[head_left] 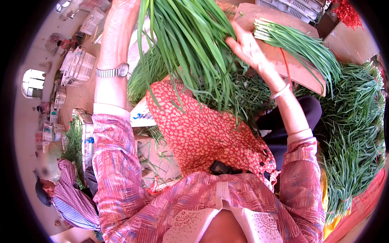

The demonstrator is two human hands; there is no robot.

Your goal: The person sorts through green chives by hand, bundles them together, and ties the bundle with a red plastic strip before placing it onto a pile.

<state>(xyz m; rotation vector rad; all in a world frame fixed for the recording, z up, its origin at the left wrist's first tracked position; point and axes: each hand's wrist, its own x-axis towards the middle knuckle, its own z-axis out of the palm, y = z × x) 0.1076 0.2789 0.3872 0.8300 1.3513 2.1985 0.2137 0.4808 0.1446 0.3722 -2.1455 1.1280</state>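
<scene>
Crates point(79, 67) stand on the floor point(79, 97) left of the left hand point(125, 5), its grip cut off from view, while the open right hand point(248, 46) rests against greens point(188, 36) hanging between both, apparently keeping them together, a bunch point(302, 46) lying on the board point(302, 75) just right.

The 1 view comes from the left of 2 fisheye cameras worn side by side on the person's head. It faces steeply down, upright, from close above the collar point(189, 225) at the lower edge. The upper edge crops the left hand point(125, 5); the right hand point(249, 48) fits inside. Another person point(73, 188) appears smaller, farther off, toward the curved left rim.
</scene>
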